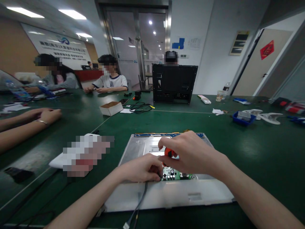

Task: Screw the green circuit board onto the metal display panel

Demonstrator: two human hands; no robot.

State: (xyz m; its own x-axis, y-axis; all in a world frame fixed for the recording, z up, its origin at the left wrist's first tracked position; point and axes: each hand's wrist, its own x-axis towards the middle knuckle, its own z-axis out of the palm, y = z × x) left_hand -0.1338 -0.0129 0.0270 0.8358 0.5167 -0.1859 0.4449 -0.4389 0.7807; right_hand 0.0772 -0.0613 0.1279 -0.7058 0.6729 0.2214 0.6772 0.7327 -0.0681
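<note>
In front of me a display panel (207, 197) lies flat on the table, its metal back facing up. A green circuit board (176, 174) sits on the middle of that back. My right hand (190, 152) is closed around the orange and black handle of a screwdriver (168, 152), held over the board; its tip is hidden. Against the board's left edge, my left hand (145, 168) has its fingers pinched together, and what they hold, if anything, is hidden. A dark cable (142, 198) runs from beneath my left hand over the panel's near edge, ending in a white connector.
A black monitor housing (175, 83) stands upright across the green table (133, 124). Near it are a small cardboard box (111, 108) and coiled black cable (140, 107). A blue tray (243, 118) lies to the right. Another person's hands (46, 116) rest at left; several people sit around.
</note>
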